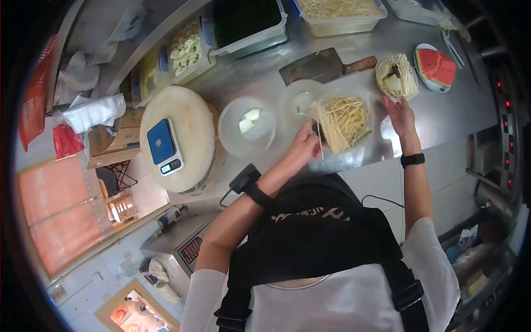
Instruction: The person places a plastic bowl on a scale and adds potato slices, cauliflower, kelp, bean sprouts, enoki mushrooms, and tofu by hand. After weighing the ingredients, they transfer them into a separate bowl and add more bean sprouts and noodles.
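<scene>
A clear bowl (369, 126) holds yellow strips (354, 119) and a bundle of pale, thin strands, likely enoki mushrooms (331, 127). My left hand (303, 145) is closed at its left edge, gripping the rim, with the fingertips partly hidden by strands. Farther right, the fingers of my right hand (402, 116) hold the near edge of a small bowl filled with pale strands (406, 74) and a few white and dark pieces. Left of my left hand stand two clear bowls: one with white-green chunks (247, 126), the other with a small green bit (300, 105).
A cleaver (318, 67) lies behind the bowls. Watermelon slices (436, 67) rest on a plate at right. A blue-topped scale (162, 141) sits on a round chopping board (193, 119). Food tubs (343, 25) line the back of the steel counter (260, 72).
</scene>
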### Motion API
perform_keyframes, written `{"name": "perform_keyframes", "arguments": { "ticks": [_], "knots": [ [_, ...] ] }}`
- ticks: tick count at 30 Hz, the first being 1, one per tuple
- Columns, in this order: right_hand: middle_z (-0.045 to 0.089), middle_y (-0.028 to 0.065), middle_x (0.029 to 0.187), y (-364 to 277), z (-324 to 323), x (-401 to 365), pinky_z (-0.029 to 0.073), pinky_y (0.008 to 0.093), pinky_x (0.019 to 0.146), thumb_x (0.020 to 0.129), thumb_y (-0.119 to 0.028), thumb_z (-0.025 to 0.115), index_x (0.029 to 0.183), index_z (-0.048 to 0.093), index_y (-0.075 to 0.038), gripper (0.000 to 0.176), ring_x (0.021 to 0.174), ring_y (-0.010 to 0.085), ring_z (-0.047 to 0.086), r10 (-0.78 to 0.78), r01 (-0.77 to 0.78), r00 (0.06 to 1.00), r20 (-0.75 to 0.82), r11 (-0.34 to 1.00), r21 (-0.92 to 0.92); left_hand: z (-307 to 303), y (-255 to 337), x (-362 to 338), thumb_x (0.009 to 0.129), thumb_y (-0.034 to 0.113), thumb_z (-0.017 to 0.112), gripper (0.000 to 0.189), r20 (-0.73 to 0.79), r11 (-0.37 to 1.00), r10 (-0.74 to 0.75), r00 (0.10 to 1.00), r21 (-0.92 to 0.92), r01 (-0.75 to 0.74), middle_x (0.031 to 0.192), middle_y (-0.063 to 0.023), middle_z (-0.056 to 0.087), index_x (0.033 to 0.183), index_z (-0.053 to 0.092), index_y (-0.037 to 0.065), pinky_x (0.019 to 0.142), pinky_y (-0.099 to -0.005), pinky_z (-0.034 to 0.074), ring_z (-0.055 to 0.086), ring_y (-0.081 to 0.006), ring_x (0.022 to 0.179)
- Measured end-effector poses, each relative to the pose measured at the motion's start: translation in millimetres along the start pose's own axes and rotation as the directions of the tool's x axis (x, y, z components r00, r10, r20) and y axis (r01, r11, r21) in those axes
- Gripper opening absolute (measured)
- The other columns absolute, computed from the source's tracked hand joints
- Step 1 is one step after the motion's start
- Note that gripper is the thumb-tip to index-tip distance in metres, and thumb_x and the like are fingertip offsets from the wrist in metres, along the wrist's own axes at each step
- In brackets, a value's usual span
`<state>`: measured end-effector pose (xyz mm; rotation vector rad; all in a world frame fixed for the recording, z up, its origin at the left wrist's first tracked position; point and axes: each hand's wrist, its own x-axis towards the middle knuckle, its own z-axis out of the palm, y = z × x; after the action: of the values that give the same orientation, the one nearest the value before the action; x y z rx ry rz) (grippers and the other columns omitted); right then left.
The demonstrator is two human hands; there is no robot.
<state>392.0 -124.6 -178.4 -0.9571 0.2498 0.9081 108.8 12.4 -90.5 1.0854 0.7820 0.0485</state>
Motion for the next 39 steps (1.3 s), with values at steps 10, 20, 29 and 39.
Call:
{"name": "perform_keyframes", "arguments": {
  "ticks": [10, 20, 29, 39],
  "knots": [
    [0.050, -0.0003, 0.079, 25.8, 64.3, -118.4, 0.040, 0.0209, 0.065, 0.082, -0.002, 0.057, 0.091, 0.053, -0.003, 0.010, 0.071, 0.0069, 0.047, -0.317, 0.464, 0.877, 0.361, 0.365, -0.807, 67.1, -36.4, 57.2, 0.085, 0.000, 0.037, 0.061, 0.030, 1.000, 0.002, 1.000, 0.017, -0.003, 0.065, -0.0070, 0.048, 0.139, 0.009, 0.006, 0.045, -0.0272, 0.046, 0.052, -0.0142, 0.049],
    [0.051, 0.0151, 0.081, 35.1, 48.2, -89.5, 0.042, 0.0395, 0.066, 0.071, -0.006, 0.063, 0.079, 0.054, 0.000, 0.014, 0.076, 0.0323, 0.051, -0.307, 0.620, 0.709, 0.635, -0.157, -0.769, 80.2, -50.1, 76.6, 0.085, 0.002, 0.034, 0.062, 0.071, 1.000, -0.012, 0.997, -0.006, 0.012, 0.080, -0.0096, 0.055, 0.138, 0.003, 0.007, 0.053, -0.0286, 0.048, 0.055, -0.0155, 0.060],
    [0.049, 0.0099, 0.073, 9.8, 47.0, -67.6, 0.043, 0.0320, 0.062, 0.071, -0.002, 0.063, 0.075, 0.055, 0.000, 0.009, 0.067, 0.0231, 0.052, -0.379, 0.593, 0.703, 0.601, -0.154, -0.790, 73.0, -63.1, 71.9, 0.089, 0.009, 0.043, 0.054, 0.069, 0.987, -0.019, 0.997, -0.159, 0.030, 0.088, -0.0126, 0.058, 0.137, 0.016, 0.007, 0.065, -0.0313, 0.053, 0.059, -0.0167, 0.074],
    [0.057, 0.0117, 0.087, 95.9, 94.3, -89.2, 0.041, 0.0382, 0.080, 0.075, -0.011, 0.060, 0.086, 0.057, -0.002, 0.014, 0.089, 0.0290, 0.053, -0.095, 0.876, 0.420, 0.902, -0.217, -0.431, -34.8, -6.2, -18.7, 0.091, 0.020, 0.047, 0.028, -0.253, 0.976, 0.016, 0.967, 0.214, 0.040, 0.101, -0.0058, 0.059, 0.115, 0.050, 0.005, 0.072, -0.0274, 0.048, 0.056, -0.0124, 0.081]
  ]
}}
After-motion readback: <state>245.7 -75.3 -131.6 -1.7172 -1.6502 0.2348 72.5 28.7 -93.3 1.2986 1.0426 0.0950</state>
